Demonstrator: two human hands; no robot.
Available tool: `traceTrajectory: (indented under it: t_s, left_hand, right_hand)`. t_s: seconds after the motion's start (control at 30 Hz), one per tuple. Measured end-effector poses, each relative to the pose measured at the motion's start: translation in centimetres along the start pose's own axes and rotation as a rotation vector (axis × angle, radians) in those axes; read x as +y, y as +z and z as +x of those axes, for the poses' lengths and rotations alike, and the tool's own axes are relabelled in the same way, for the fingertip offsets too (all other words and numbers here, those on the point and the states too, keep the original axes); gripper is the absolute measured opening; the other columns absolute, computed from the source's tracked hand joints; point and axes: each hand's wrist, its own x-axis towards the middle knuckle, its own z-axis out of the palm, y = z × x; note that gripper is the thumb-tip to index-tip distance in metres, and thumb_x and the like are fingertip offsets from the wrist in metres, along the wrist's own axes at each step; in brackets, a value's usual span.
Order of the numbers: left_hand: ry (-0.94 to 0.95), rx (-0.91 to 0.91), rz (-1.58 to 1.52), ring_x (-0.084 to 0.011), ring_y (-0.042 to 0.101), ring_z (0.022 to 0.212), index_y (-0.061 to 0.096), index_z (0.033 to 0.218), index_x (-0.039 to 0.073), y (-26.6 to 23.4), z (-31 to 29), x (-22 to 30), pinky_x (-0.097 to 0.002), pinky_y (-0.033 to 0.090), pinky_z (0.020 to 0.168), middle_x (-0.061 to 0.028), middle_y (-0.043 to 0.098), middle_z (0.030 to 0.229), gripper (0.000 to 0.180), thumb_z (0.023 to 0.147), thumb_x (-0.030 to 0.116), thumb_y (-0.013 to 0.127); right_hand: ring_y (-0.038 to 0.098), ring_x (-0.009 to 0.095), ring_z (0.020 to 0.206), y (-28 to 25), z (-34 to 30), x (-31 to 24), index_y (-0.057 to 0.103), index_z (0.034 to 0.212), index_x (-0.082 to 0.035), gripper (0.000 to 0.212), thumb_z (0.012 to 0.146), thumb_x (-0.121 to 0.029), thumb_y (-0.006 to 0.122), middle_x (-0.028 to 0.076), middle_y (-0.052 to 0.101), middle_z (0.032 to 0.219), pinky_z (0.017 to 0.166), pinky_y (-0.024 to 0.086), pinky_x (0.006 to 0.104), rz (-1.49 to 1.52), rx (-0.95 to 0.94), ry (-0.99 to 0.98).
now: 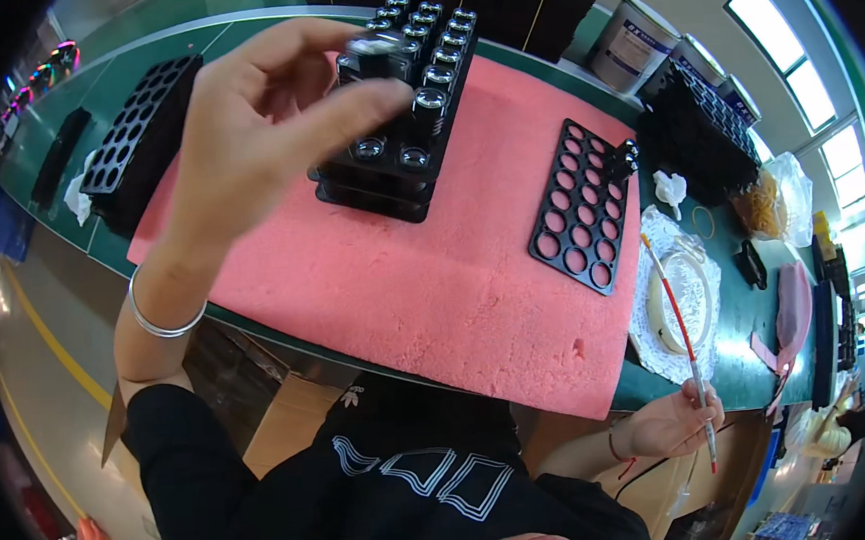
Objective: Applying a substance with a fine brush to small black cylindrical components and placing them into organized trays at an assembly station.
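My left hand [242, 133], blurred by motion, is raised over the black tray of parts [418, 206]. Between its thumb and fingers is a small black part with a glossy clear top [378, 61], also smeared. Under and beyond the hand, rows of similar shiny-topped parts [439, 74] stand in the stacked trays. At the lower right, my right hand [676, 422] has its fingers closed round a thin brush [674, 303] with a red handle, tip pointing up and away. The brush crosses in front of a round white dish [683, 298] on crinkled clear wrap.
A black tray with round holes [573, 205] lies on the pink foam mat [406, 322], several small parts at its far right corner. More black trays [143, 140] stand at left. Cans [632, 45], stacked trays [699, 131], crumpled tissue [670, 188] and bags line the right side.
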Motion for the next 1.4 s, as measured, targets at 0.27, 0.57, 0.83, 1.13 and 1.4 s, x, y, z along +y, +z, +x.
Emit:
traceTrajectory:
  t_s: [0.27,0.57,0.83,1.13,1.4]
  left_hand:
    - [-0.279,-0.103,0.592,-0.0020,0.030,0.050,0.064,0.082,0.002,-3.9,-0.3,-2.4,-0.0181,0.024,0.046,0.0042,0.053,0.060,0.023,0.070,0.021,0.070]
    - [-0.224,-0.125,0.723,-0.0047,0.038,0.052,0.063,0.085,0.000,-3.0,-0.2,-1.1,-0.0217,0.031,0.048,-0.0042,0.059,0.064,0.029,0.066,0.020,0.072]
    - [0.181,-0.217,0.654,-0.0151,0.051,0.060,0.057,0.079,0.004,6.7,-2.0,4.6,-0.0286,0.042,0.058,-0.0046,0.054,0.068,0.020,0.068,0.017,0.068]
    - [0.177,-0.439,0.846,-0.0310,0.056,0.082,0.054,0.088,-0.001,21.9,1.4,-3.1,-0.0385,0.049,0.067,-0.0166,0.055,0.091,0.033,0.070,0.025,0.063]
    - [0.095,-0.438,0.779,-0.0323,0.058,0.079,0.057,0.083,-0.002,23.9,4.4,-8.0,-0.0384,0.048,0.066,-0.0177,0.058,0.084,0.031,0.071,0.027,0.062]
  right_hand:
    - [0.037,0.017,0.064,0.0,0.0,0.3,0.045,0.090,0.001,0.018,0.090,-0.015,0.038,0.011,0.041,0.066,0.060,0.029,0.0288,0.064,-0.039,0.024]
    - [0.036,0.016,0.064,0.0,0.0,0.2,0.046,0.087,0.001,0.019,0.090,-0.015,0.037,0.009,0.040,0.065,0.058,0.029,0.0282,0.078,-0.025,0.019]
    - [0.044,0.018,0.078,-0.7,-0.3,1.1,0.046,0.097,0.001,0.024,0.091,-0.020,0.038,0.014,0.049,0.085,0.068,0.036,0.0293,0.166,0.013,-0.024]
    - [0.046,0.020,0.067,-0.2,0.2,0.5,0.045,0.097,-0.003,0.023,0.090,-0.023,0.035,0.014,0.048,0.077,0.057,0.038,0.0288,0.036,0.009,-0.031]
    - [0.047,0.020,0.066,0.0,0.3,0.2,0.044,0.096,-0.004,0.023,0.090,-0.025,0.037,0.014,0.047,0.079,0.058,0.039,0.0283,0.087,0.002,-0.011]
